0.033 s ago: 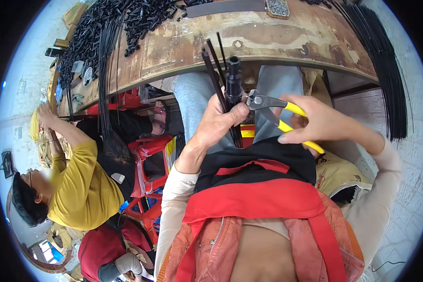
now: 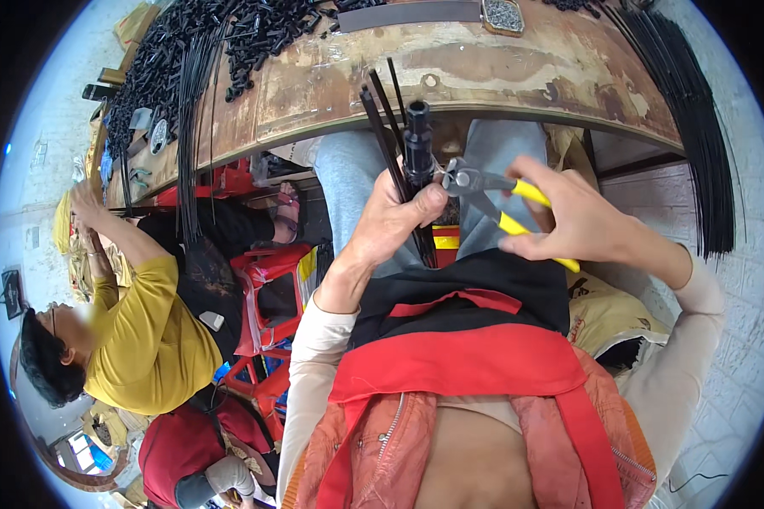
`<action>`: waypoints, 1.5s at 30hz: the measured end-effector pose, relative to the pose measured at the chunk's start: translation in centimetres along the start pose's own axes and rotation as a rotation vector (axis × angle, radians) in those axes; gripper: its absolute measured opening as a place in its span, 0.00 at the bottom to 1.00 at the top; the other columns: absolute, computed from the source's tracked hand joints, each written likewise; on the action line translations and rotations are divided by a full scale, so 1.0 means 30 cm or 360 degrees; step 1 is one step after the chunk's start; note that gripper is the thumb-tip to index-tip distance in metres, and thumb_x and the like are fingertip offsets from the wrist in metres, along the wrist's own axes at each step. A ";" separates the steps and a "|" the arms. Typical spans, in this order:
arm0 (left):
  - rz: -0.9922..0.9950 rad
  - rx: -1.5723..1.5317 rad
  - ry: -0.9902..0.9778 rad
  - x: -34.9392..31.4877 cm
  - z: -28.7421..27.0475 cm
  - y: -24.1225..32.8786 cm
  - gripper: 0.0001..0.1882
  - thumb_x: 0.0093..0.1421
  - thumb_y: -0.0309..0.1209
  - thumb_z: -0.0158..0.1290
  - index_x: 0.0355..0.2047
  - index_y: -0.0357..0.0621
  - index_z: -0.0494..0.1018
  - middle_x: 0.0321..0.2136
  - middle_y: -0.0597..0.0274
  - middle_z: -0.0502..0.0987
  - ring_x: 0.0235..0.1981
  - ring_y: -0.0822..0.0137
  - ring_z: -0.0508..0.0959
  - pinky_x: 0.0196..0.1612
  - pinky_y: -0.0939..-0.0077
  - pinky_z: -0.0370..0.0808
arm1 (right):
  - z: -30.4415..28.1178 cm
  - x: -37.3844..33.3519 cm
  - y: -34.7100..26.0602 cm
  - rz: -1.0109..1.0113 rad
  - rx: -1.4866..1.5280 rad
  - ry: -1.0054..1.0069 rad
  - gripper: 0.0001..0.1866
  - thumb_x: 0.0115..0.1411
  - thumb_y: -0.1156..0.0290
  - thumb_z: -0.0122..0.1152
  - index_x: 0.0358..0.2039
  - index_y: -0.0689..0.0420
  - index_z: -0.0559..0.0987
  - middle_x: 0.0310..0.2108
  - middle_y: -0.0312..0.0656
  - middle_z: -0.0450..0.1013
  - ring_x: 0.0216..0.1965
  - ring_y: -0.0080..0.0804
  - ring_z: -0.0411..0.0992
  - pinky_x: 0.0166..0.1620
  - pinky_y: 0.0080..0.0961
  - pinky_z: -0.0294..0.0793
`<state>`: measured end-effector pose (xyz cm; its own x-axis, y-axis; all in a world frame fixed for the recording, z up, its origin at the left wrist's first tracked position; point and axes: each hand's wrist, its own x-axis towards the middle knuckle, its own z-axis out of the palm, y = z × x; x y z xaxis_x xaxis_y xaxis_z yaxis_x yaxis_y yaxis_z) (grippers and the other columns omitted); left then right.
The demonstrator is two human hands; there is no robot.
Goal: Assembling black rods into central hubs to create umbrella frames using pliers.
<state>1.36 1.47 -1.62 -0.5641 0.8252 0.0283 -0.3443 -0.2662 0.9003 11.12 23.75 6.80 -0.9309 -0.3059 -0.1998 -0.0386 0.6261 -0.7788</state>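
Observation:
My left hand (image 2: 397, 208) is closed around an upright black ribbed tube fitting (image 2: 418, 140) and several thin black rods (image 2: 380, 136), whose tips rise above the fist. In my right hand (image 2: 573, 216) is a pair of end-cutting pliers (image 2: 484, 191) with yellow handles, held with the handles spread. The head of the pliers is at my left thumb, close beside the fitting. A thin wire seems to show near the jaws, but whether they grip it I cannot tell. Both hands are over my lap, in front of the table edge.
On the wooden table (image 2: 331, 102) lie a heap of black fittings (image 2: 178, 68), a flat dark strip (image 2: 409, 14) and a tub of small metal pieces (image 2: 502, 15). Long black rods (image 2: 696, 127) hang over the right end. A person in a yellow shirt (image 2: 144, 339) works at left, near red stools (image 2: 272, 297).
My left hand, with the fitting and rods, has shifted slightly left. My right hand and the pliers have moved a little, with the fingers lifted slightly.

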 end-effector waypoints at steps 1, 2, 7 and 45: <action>0.0016 0.0016 0.0057 0.006 0.005 0.007 0.18 0.61 0.44 0.55 0.34 0.46 0.62 0.18 0.72 0.59 0.18 0.79 0.57 0.22 0.82 0.54 | 0.004 -0.007 -0.020 0.0053 -0.0155 0.0180 0.24 0.52 0.70 0.66 0.45 0.63 0.66 0.17 0.45 0.69 0.18 0.45 0.70 0.26 0.34 0.70; 0.0021 0.0020 0.0062 0.008 0.016 0.009 0.18 0.61 0.44 0.55 0.34 0.46 0.62 0.18 0.72 0.59 0.18 0.79 0.57 0.22 0.82 0.54 | 0.012 0.008 0.000 0.0046 -0.0158 0.0178 0.24 0.52 0.70 0.66 0.45 0.63 0.66 0.17 0.45 0.69 0.18 0.45 0.70 0.26 0.34 0.70; 0.0119 0.0088 0.0377 0.026 0.011 -0.009 0.16 0.61 0.38 0.57 0.39 0.42 0.66 0.18 0.73 0.62 0.18 0.81 0.58 0.21 0.83 0.55 | 0.026 0.032 0.063 -0.0663 -0.0650 0.0699 0.21 0.57 0.69 0.61 0.47 0.65 0.66 0.20 0.44 0.70 0.19 0.46 0.71 0.27 0.36 0.72; 0.0069 0.0247 -0.0002 0.031 -0.023 0.076 0.21 0.63 0.39 0.53 0.48 0.34 0.68 0.20 0.73 0.63 0.21 0.80 0.60 0.24 0.84 0.58 | 0.057 0.036 0.056 -0.0210 0.0181 0.0437 0.19 0.59 0.59 0.56 0.44 0.61 0.71 0.20 0.44 0.71 0.24 0.31 0.74 0.25 0.28 0.68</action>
<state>-0.46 1.30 0.15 -0.5751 0.8152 0.0688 -0.1995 -0.2214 0.9546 10.67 23.24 4.27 -0.9844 -0.1644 0.0631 -0.1389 0.5053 -0.8517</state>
